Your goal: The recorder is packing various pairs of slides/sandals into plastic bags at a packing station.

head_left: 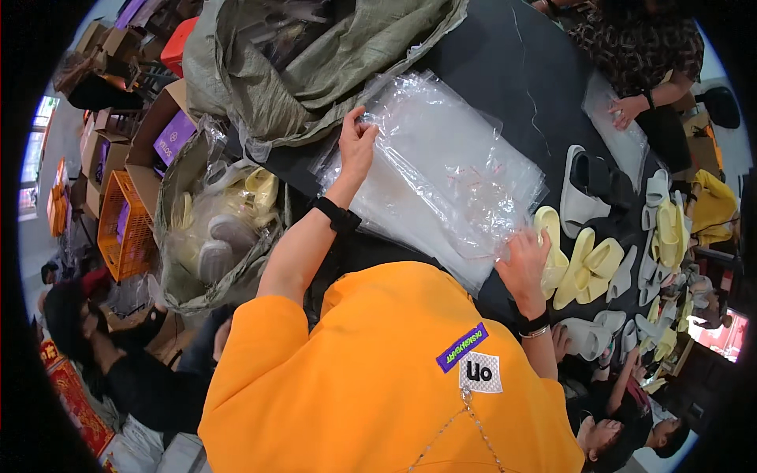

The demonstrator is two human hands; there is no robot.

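A stack of clear bags (441,169) lies on the black table (505,71), its long axis running from upper left to lower right. Its far upper-left corner is pinched by the left hand (356,143); its lower-right edge is pressed by the right hand (524,264), fingers spread. Just right of it, yellow slippers (579,264) are piled; their number cannot be counted. At left, a purple box (173,135) and an orange crate (122,229) are seen.
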